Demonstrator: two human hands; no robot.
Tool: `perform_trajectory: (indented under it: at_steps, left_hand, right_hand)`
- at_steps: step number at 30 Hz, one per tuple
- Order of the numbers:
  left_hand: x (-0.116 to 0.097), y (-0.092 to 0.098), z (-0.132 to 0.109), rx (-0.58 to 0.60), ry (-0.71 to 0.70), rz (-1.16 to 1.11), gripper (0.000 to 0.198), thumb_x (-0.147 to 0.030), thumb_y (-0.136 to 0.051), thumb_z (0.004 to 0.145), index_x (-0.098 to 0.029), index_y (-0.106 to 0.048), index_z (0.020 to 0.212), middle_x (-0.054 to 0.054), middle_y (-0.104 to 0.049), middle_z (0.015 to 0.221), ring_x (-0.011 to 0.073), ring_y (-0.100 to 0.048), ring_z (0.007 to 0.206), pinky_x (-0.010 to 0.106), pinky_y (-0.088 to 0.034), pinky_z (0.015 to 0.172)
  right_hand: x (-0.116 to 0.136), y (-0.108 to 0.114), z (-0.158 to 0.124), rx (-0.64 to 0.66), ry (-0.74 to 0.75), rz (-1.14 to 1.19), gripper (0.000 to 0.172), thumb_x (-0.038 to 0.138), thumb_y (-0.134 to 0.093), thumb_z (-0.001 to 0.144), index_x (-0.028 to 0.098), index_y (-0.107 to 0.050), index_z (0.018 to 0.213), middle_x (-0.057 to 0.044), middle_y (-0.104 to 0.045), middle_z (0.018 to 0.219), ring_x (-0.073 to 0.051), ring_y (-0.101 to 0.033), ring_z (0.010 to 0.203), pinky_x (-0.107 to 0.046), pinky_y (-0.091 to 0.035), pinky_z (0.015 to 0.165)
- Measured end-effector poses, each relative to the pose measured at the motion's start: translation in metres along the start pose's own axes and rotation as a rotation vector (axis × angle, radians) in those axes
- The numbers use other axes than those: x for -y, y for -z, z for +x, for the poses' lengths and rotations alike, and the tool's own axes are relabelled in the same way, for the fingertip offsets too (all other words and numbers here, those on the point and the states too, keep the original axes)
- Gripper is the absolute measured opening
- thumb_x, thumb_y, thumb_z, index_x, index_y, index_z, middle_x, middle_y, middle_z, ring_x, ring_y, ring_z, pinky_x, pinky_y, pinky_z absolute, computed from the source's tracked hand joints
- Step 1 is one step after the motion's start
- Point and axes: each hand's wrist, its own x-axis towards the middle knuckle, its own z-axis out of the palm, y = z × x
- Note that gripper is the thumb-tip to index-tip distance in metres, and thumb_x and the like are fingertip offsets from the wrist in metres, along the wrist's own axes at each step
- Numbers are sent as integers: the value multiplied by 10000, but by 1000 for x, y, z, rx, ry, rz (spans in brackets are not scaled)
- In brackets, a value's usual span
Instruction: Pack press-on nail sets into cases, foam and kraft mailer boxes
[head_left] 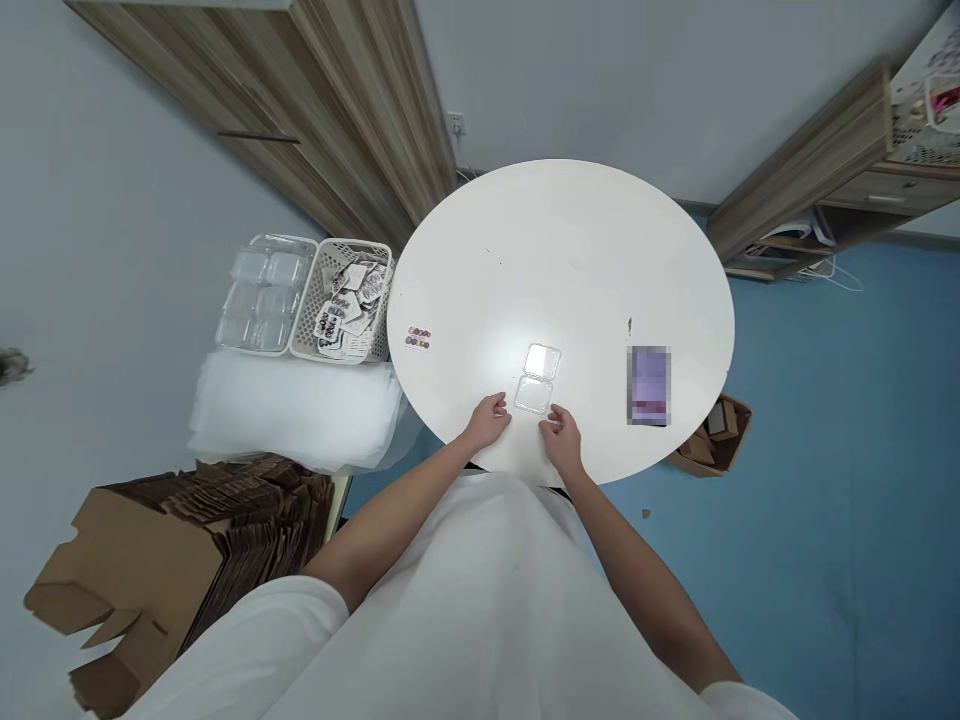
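An unfolded clear plastic clamshell case (534, 393) lies on the white oval table (555, 220), its two halves joined by a hinge. To the left of the case is my left hand (489, 418), fingers loosely bent and apart, holding nothing. My right hand (562, 438) is by the lower right corner of the case, its fingers half curled and apart. Whether a fingertip touches the case I cannot tell. Near the table's left edge lies a small card with two rows of coloured pieces (418, 338).
A blurred purple item (649, 386) lies on the right. Left of the table are a white basket of cards (300, 325), stacked clear cases (262, 290), translucent sheets (292, 405) and folded cardboard boxes (165, 550). A cardboard box (739, 430) stands on the floor at right.
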Motion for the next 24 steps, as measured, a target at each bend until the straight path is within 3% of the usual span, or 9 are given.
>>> perform_trajectory:
  at_steps: [4,7,11,16,20,24]
  left_hand:
    - [6,35,-1,-14,-25,25,444,-166,-536,732,-149,-469,1171,84,-542,1037,115,-551,829,290,-451,814]
    - [11,75,5,-102,-67,37,459,-169,-524,742,-164,-435,1193,68,-547,998,106,-551,789,273,-471,750]
    - [14,141,23,-200,-138,160,449,-197,-521,751,-174,-430,1190,70,-526,1023,118,-543,796,269,-475,713]
    - [1,211,52,-143,-235,466,510,-228,-546,741,-180,-391,1225,85,-483,1103,156,-539,835,311,-442,791]
    - [-17,239,75,-47,-278,691,573,-151,-547,716,-169,-338,1250,100,-453,1140,212,-498,998,310,-408,833]
    - [-27,245,92,101,-281,869,535,-59,-537,675,-166,-390,1178,98,-455,1104,211,-508,990,285,-401,808]
  right_hand:
    - [-1,-6,-14,-131,49,62,330,329,-490,727,179,-545,1016,-46,-551,894,-140,-533,721,-301,-459,681]
    - [11,-20,-23,-124,170,42,245,327,-482,749,182,-573,924,-31,-546,810,-139,-498,709,-290,-444,656]
    - [39,-58,-21,-5,239,-19,228,333,-487,756,183,-580,900,-27,-546,766,-137,-488,677,-291,-441,634]
    - [73,-120,0,129,250,-176,272,336,-497,740,197,-564,965,-50,-570,890,-148,-524,724,-319,-461,672]
    - [91,-158,18,185,327,-364,276,306,-494,733,211,-559,984,-60,-545,1000,-180,-528,846,-359,-451,759]
    - [105,-184,37,179,376,-480,354,275,-517,718,211,-517,1067,-73,-495,1073,-212,-486,984,-385,-412,856]
